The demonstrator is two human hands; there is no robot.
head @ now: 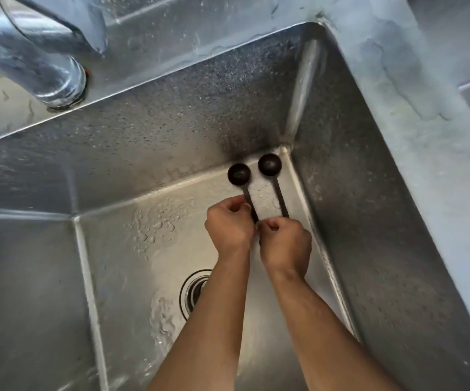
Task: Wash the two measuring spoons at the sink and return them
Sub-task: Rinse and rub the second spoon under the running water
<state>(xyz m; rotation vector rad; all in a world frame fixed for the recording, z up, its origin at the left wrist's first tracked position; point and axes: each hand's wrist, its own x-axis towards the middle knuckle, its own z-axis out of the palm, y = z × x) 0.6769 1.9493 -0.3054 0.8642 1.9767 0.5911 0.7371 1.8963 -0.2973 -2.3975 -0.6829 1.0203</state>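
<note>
Two dark measuring spoons with long thin handles lie side by side, bowls pointing at the sink's far right corner. My left hand (pixel 229 225) is closed around the handle end of the left spoon (pixel 239 174). My right hand (pixel 284 242) grips the handle end of the right spoon (pixel 269 165). Both hands are low inside the steel sink (pixel 369 221), knuckles nearly touching. The handle ends are hidden in my fists. Whether the spoon bowls rest on the sink floor or hover just above it I cannot tell.
The chrome faucet (pixel 45 57) rises at the top left, on the sink's back ledge; no water stream shows. The drain (pixel 195 292) sits in the wet sink floor, partly behind my left forearm. Droplets cover the back wall. A steel ledge (pixel 425 94) runs along the right.
</note>
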